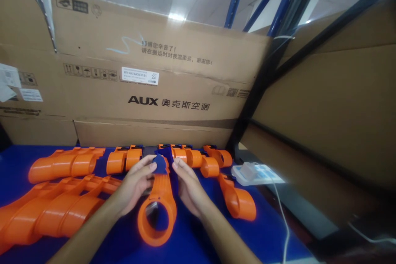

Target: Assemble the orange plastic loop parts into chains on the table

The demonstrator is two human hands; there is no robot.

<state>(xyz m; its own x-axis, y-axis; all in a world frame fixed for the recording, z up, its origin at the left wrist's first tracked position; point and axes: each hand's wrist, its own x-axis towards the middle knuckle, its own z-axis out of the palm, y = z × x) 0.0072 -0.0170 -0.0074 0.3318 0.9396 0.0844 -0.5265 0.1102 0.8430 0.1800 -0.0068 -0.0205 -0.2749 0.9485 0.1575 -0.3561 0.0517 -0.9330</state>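
Note:
My left hand (136,185) and my right hand (189,187) both grip one orange plastic part (159,210) just above the blue table (262,235). The part has an open ring at its near end and a narrow neck toward the far end. A small dark blue piece (161,164) sits at the far end of the part, under my fingertips and thumbs. Whether the blue piece is fixed to the orange part I cannot tell.
Several more orange parts lie on the table: a stack at the left (52,210), a row along the back (123,160), one at the right (236,200). A white power strip (255,173) with a cable lies right. Large cardboard boxes (154,82) stand behind.

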